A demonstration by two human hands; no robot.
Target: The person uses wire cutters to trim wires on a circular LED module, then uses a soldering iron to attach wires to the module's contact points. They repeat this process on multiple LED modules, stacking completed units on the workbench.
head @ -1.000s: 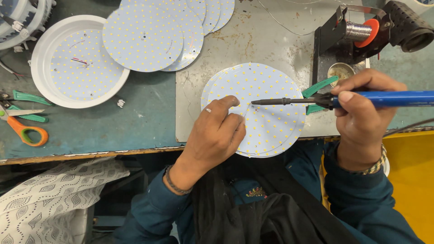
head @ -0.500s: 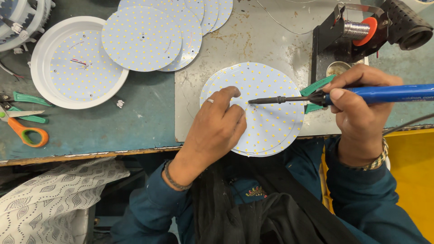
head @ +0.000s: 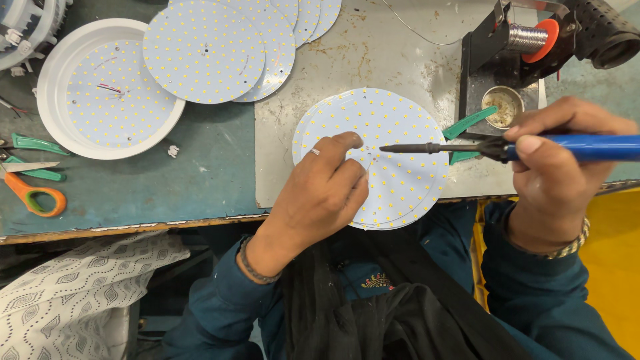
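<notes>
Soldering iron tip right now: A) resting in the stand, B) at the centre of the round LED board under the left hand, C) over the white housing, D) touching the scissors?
B: the right hand aims the soldering iron so its tip sits near the middle of the round LED board, beside the left hand fingertips.

"What fills the upper frame?"
"A workbench [head: 200,173]: teal mat at left, scuffed grey metal sheet [head: 373,53] at centre."
"And below?"
"Patterned white cloth [head: 73,280] lower left, yellow surface [head: 613,267] lower right."
</notes>
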